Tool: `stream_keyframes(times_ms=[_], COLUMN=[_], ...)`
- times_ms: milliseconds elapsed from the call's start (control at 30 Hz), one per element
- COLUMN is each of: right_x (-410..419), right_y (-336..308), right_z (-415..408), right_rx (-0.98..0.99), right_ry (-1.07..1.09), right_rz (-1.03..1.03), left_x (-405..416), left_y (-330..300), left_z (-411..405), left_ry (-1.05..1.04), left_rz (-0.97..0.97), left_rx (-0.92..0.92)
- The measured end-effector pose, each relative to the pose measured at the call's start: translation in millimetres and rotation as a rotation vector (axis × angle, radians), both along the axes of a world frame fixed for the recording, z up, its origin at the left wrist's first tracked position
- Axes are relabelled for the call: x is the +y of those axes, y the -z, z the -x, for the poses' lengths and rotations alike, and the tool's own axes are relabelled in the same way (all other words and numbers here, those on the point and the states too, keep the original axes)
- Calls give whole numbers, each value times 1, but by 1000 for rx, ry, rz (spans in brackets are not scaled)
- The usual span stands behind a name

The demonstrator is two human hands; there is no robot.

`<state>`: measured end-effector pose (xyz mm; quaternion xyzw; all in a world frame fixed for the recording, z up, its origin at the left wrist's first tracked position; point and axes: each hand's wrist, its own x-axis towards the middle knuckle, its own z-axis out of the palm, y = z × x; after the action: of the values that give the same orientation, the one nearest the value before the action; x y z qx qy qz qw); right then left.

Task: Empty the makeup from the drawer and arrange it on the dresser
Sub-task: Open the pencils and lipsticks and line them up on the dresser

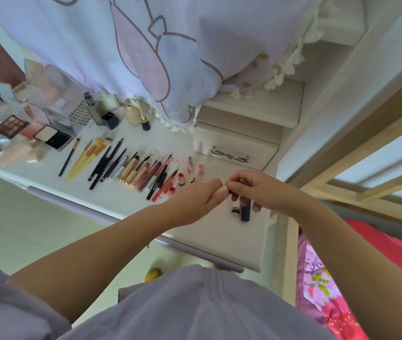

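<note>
Lipstick tube (pixel 222 190) pinched between left hand (pixel 201 198) and right hand (pixel 256 190).

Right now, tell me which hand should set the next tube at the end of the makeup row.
Left. The left hand pinches one small pale item and sits beside the row's end; the right hand grips several dark tubes.

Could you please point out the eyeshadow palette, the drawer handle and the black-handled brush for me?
eyeshadow palette (pixel 11 125): head view, on its pans.
drawer handle (pixel 229 155): head view, middle of the metal bar.
black-handled brush (pixel 69 157): head view, mid-handle.
</note>
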<state>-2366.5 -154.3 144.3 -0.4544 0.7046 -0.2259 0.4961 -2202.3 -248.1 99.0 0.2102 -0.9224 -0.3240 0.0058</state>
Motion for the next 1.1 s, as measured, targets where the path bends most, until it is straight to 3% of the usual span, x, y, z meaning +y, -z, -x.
stream_keyframes(times_ms=[900, 1100], right_x=[12, 12], right_y=[-19, -20], right_z=[1, 3], right_rx=[-102, -112], right_ry=[73, -2], right_rz=[-78, -64], left_x=[-8, -11], left_y=[-11, -9], left_z=[-7, -10], left_ry=[109, 118], left_rz=[80, 81], left_rx=[6, 22])
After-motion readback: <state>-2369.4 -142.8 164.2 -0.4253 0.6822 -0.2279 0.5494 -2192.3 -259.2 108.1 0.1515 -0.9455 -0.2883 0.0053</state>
